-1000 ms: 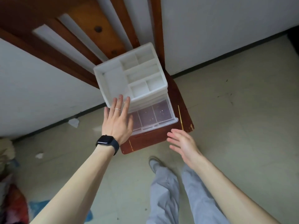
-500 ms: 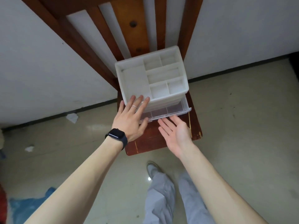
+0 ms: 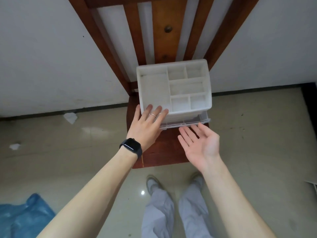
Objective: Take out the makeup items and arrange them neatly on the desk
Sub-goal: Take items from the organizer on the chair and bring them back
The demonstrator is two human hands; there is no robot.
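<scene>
A white plastic organiser [image 3: 174,86] with several top compartments, all showing bare bottoms, stands on the seat of a dark wooden chair [image 3: 164,148]. Its clear bottom drawer [image 3: 188,122] sticks out only a little at the front. My left hand [image 3: 147,124], with a ring and a black watch, rests flat with straight fingers on the organiser's front left corner. My right hand [image 3: 200,143] is palm up with straight fingers, its fingertips at the drawer's front edge. No makeup items are visible.
The chair's slatted back [image 3: 161,31] rises against a white wall. Tiled floor surrounds the chair, with paper scraps [image 3: 70,117] at the left and a blue plastic sheet [image 3: 22,219] at the bottom left. My legs and shoes [image 3: 154,184] are below.
The clear drawer has slid from wide open to almost closed. My right hand moved up to its front edge. My left hand stayed on the organiser while the view shifted.
</scene>
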